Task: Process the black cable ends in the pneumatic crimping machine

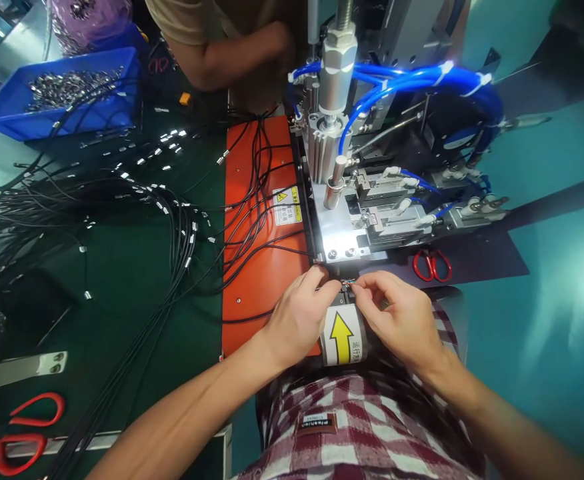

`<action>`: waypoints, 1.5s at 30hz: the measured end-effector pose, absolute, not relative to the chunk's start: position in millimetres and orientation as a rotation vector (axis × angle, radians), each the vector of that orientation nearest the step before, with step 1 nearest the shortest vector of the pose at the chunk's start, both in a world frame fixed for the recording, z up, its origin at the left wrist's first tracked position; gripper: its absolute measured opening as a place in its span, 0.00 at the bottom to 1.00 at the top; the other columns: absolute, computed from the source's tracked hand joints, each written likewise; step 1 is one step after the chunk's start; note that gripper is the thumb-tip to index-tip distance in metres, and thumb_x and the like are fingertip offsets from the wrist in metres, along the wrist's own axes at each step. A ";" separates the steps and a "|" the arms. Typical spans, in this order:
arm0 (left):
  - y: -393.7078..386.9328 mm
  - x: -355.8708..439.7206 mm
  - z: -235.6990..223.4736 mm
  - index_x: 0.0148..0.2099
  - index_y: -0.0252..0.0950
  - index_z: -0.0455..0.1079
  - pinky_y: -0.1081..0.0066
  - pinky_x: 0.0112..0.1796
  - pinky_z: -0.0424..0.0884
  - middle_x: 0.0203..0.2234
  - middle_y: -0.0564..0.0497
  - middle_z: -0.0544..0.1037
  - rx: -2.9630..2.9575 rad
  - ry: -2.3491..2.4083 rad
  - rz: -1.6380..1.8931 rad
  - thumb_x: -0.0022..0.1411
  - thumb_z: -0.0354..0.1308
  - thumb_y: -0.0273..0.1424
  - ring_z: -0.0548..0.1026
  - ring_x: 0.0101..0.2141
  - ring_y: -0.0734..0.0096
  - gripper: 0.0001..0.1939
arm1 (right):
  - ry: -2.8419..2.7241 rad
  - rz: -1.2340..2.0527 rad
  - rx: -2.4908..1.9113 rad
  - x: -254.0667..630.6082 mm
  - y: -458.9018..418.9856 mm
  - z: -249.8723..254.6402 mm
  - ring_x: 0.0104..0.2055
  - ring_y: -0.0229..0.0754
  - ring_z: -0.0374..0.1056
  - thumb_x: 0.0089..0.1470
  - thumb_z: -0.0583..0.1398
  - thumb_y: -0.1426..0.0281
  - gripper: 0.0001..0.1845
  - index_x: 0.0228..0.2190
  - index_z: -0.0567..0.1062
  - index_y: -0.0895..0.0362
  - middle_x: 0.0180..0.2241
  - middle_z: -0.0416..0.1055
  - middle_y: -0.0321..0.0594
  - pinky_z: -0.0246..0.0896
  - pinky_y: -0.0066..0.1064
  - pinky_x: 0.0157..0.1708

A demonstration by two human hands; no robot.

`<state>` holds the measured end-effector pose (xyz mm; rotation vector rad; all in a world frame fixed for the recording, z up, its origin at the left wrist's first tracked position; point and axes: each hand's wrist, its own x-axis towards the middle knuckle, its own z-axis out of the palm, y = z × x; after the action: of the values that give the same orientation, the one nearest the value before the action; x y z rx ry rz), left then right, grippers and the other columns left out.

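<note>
My left hand (299, 317) is closed at the near end of the machine's track, its fingertips pinched on a black cable (247, 320) that runs in from the left across the orange panel. Opposite it, my right hand (397, 313) pinches the thin coloured wires (349, 283) at the cable's end between thumb and forefinger. Both sets of fingertips meet just above a small dark metal track (343, 299). Below them is a white label with a yellow arrow (342, 333). The fingers partly hide the wire ends.
Beyond my hands stands the pneumatic machine (337, 220) with blue hoses (397, 83). More black cables (177, 247) with metal ends lie leftward. A blue bin (67, 93) holds metal parts. Red-handled scissors (432, 265) lie right, another pair (22, 453) lower left. Another person's arm (242, 53) is behind.
</note>
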<state>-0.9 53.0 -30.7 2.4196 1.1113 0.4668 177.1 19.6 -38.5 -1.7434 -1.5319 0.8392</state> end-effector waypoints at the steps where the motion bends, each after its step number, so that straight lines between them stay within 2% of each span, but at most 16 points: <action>1: 53.1 -0.9 -31.0 0.43 0.32 0.70 0.66 0.36 0.73 0.36 0.44 0.69 2.422 1.111 0.468 0.64 0.47 0.22 0.71 0.37 0.64 0.12 | -1.572 0.864 -1.724 180.6 23.9 -37.3 0.27 0.40 0.62 0.54 0.58 0.66 0.08 0.28 0.74 0.56 0.26 0.70 0.38 0.57 0.32 0.29; 5: 52.9 -0.3 -30.8 0.44 0.32 0.70 0.67 0.36 0.72 0.35 0.45 0.68 2.442 1.119 0.463 0.62 0.47 0.20 0.70 0.36 0.65 0.13 | -1.329 1.473 -1.613 191.9 41.4 -36.0 0.19 0.35 0.53 0.52 0.59 0.60 0.13 0.24 0.72 0.57 0.18 0.60 0.31 0.48 0.28 0.19; 7: 52.5 -0.1 -30.1 0.43 0.32 0.71 0.68 0.35 0.72 0.34 0.45 0.68 2.449 1.133 0.451 0.62 0.47 0.20 0.70 0.35 0.66 0.13 | -1.260 1.602 -1.568 194.0 45.1 -36.3 0.18 0.34 0.51 0.51 0.59 0.60 0.14 0.24 0.71 0.57 0.17 0.58 0.30 0.47 0.27 0.18; 13: 52.4 0.2 -30.8 0.44 0.33 0.70 0.68 0.35 0.72 0.35 0.45 0.68 2.458 1.127 0.451 0.62 0.46 0.20 0.70 0.36 0.66 0.14 | -1.587 1.177 -1.539 194.5 39.8 -37.6 0.27 0.38 0.61 0.53 0.58 0.66 0.08 0.27 0.72 0.57 0.25 0.68 0.36 0.55 0.29 0.27; 18: 53.4 0.4 -28.0 0.44 0.33 0.71 0.68 0.34 0.71 0.34 0.45 0.68 2.499 1.137 0.408 0.63 0.46 0.20 0.69 0.35 0.66 0.14 | -1.221 1.634 -1.525 196.0 47.1 -40.9 0.18 0.33 0.53 0.48 0.62 0.58 0.15 0.23 0.71 0.58 0.17 0.60 0.30 0.47 0.27 0.19; 20: 51.9 1.4 -22.3 0.43 0.32 0.71 0.66 0.34 0.71 0.34 0.44 0.68 2.602 1.157 0.364 0.63 0.46 0.21 0.68 0.35 0.63 0.13 | -1.118 1.719 -1.521 196.3 49.1 -42.5 0.17 0.32 0.50 0.45 0.63 0.56 0.17 0.22 0.71 0.58 0.16 0.58 0.29 0.45 0.27 0.18; 23: 45.6 3.6 -13.2 0.46 0.32 0.71 0.61 0.35 0.70 0.36 0.42 0.70 2.766 1.222 0.233 0.63 0.46 0.21 0.68 0.37 0.57 0.14 | -1.057 1.682 -1.523 194.9 45.4 -44.8 0.18 0.32 0.53 0.43 0.65 0.55 0.18 0.22 0.72 0.59 0.16 0.60 0.30 0.47 0.27 0.19; 27: 34.8 5.4 -13.9 0.54 0.28 0.65 0.63 0.35 0.70 0.37 0.43 0.71 2.704 1.238 0.119 0.63 0.47 0.19 0.66 0.36 0.60 0.18 | -0.934 1.578 -1.533 187.3 35.6 -47.3 0.19 0.33 0.58 0.45 0.64 0.52 0.21 0.25 0.73 0.59 0.21 0.66 0.33 0.53 0.28 0.21; 31: 31.4 4.1 -23.3 0.57 0.28 0.63 0.63 0.37 0.70 0.38 0.42 0.70 2.676 1.238 0.171 0.63 0.49 0.21 0.66 0.37 0.59 0.19 | -0.857 1.513 -1.527 177.4 33.5 -49.8 0.22 0.34 0.61 0.44 0.66 0.53 0.20 0.27 0.72 0.58 0.27 0.69 0.35 0.58 0.29 0.25; 38: 33.7 3.0 -24.6 0.56 0.29 0.64 0.63 0.35 0.68 0.37 0.43 0.71 2.754 1.232 0.175 0.64 0.48 0.23 0.66 0.35 0.59 0.18 | -0.764 1.656 -1.449 173.0 38.1 -51.4 0.17 0.32 0.52 0.43 0.64 0.49 0.23 0.22 0.70 0.58 0.17 0.60 0.30 0.49 0.27 0.18; 45: 35.1 2.4 -27.0 0.55 0.31 0.64 0.63 0.35 0.68 0.37 0.42 0.72 2.745 1.218 0.192 0.65 0.45 0.24 0.68 0.35 0.60 0.18 | -0.792 1.577 -1.453 171.0 36.1 -49.0 0.21 0.35 0.55 0.42 0.66 0.48 0.24 0.23 0.68 0.56 0.17 0.61 0.30 0.51 0.27 0.22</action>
<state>2.4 35.1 -27.0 2.7450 1.2180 0.1921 171.0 36.1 -49.0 -1.4525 -0.7916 1.5774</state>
